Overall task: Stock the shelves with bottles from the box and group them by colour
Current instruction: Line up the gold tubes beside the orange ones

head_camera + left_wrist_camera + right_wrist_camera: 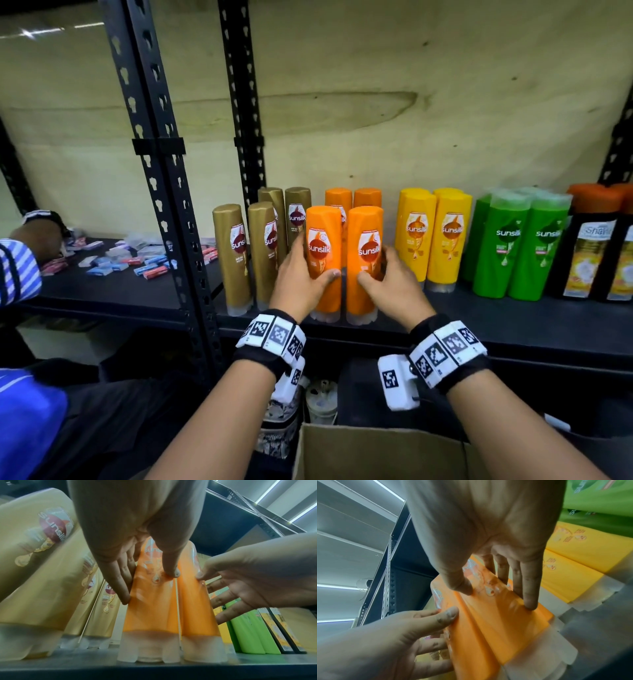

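Ceiling light strips (298,511) are giving bright, even light. The head view is bending at its edges, and the area under the shelf (513,329) is staying dark. Both wrist views are looking soft and strongly stretched.

Glossy plastic orange bottles (342,260); matt metal shelf (513,329).

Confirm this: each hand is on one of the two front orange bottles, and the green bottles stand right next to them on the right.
Not quite. In the head view the left hand and right hand do hold the two front orange bottles, but the yellow bottles stand right next to them; the green bottles come after those.
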